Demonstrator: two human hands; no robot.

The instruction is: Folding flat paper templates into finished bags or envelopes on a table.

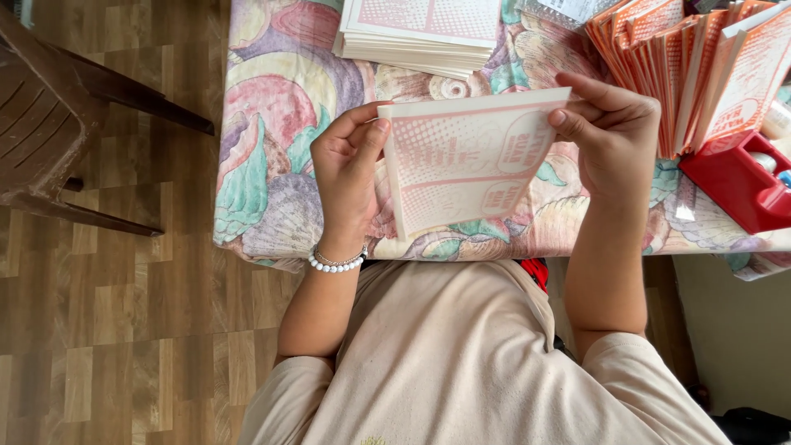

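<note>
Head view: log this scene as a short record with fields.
left hand: grips the left edge of the printed paper sheet
right hand: grips the sheet's right edge
sheet: white with pink print, held above the table
table: floral cloth
flat stack: similar sheets, far side
upright stack: orange-edged, right
red tray: right edge
chair: brown, left

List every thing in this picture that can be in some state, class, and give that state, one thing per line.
Printed sheet: held up above the table, gripped at both side edges.
Left hand: closed on the sheet's left edge.
Right hand: closed on the sheet's right edge.
Flat stack of sheets: lying flat, squared up.
Orange folded pieces: standing on edge, fanned.
Red tape dispenser: resting on the table, untouched.
Brown chair: unoccupied.
</note>
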